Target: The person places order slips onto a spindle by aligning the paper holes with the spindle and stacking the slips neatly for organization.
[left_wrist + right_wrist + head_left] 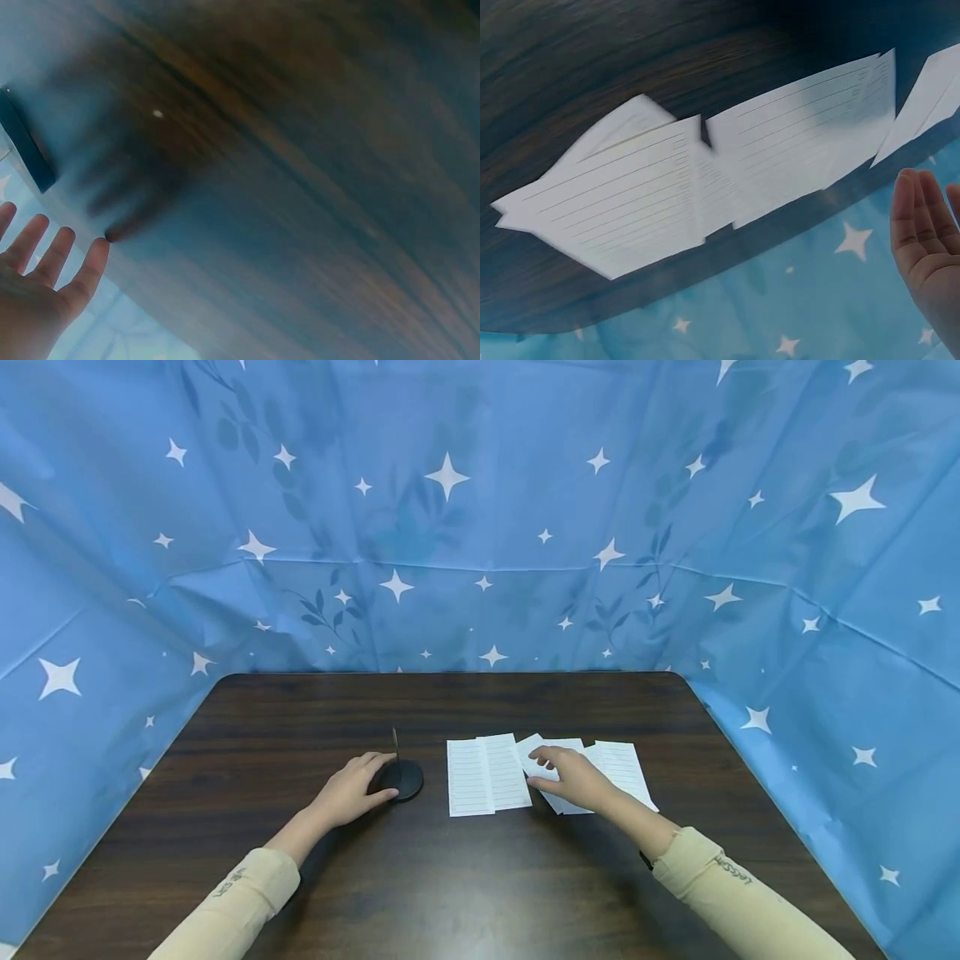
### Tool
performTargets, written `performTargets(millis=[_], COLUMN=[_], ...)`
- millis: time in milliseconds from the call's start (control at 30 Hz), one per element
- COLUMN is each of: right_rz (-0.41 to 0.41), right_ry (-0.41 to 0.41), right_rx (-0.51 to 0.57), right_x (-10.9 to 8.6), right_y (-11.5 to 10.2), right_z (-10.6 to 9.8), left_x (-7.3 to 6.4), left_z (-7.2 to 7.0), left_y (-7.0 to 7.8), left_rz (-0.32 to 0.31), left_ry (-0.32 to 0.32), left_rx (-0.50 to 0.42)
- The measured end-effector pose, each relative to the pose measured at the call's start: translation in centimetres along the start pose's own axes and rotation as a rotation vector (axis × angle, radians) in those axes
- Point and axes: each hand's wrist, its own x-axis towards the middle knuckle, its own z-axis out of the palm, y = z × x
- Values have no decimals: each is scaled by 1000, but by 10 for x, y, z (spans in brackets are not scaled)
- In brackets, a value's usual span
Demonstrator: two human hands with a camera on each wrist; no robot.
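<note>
My left hand [351, 789] is beside a paper spike [408, 782], a round black base with a thin upright rod. In the head view, its thumb and fingers lie around the near-left rim; whether they press on it cannot be told. The left wrist view shows the fingers of this hand [45, 285] straight and spread. My right hand [573, 777] is over several lined white paper slips [622, 768], covering part of them. Its fingers look loosely bent, with nothing visibly held. In the right wrist view this hand [934, 255] appears apart from the slips [630, 202].
Two overlapping lined slips [470, 781] lie between the spike and the right-hand slips. Everything rests on a dark wood-grain table [450, 702] with rounded far corners. A blue star-patterned cloth [480, 518] hangs behind it and along both sides.
</note>
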Motion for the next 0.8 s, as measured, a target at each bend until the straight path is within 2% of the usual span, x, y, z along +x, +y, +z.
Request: performTargets(millis=[467,800], right_rz=[-8,22], right_ry=[-63,-84], right_rx=[-21,30], right_x=[25,45], right_y=[-21,-27], right_z=[17,25], left_x=[8,12], left_z=[-1,0], left_y=[6,8], left_rz=[22,14], left_ry=[-31,-44], left_rx=[5,32])
